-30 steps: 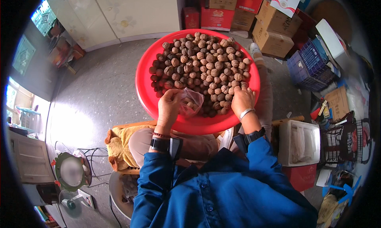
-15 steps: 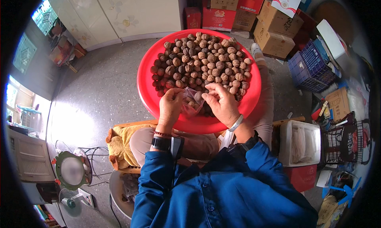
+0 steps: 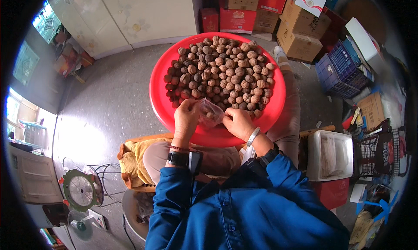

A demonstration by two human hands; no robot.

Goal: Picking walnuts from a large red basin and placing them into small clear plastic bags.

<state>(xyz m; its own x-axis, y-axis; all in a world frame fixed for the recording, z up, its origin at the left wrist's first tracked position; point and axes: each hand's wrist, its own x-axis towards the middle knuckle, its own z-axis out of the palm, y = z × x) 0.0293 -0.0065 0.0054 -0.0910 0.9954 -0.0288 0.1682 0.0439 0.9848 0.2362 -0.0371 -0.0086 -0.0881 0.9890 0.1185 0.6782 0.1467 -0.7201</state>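
A small clear plastic bag (image 3: 210, 114) stretches between my two hands over the near part of a large red basin (image 3: 159, 89). Through its film, walnuts or bits of walnut show, too blurred to tell inside from behind. My left hand (image 3: 186, 118) pinches the bag's left edge. On the other side my right hand (image 3: 239, 122) has its thumb and fingers closed on the right edge of the bag. Many brown walnuts (image 3: 222, 69) fill the basin beyond my hands, heaped toward its far side.
Cardboard boxes (image 3: 300, 30) stand beyond the basin at right. A blue plastic crate (image 3: 335, 71) and a white foam box (image 3: 329, 156) are on the right. At left are a round fan (image 3: 82, 190) and a yellow cloth (image 3: 137, 156). A wide bowl (image 3: 135, 213) sits near my left elbow.
My right hand has moved down and its fingers have closed on the bag's right edge; before, they were spread above the walnuts. The bag is now pulled wider.
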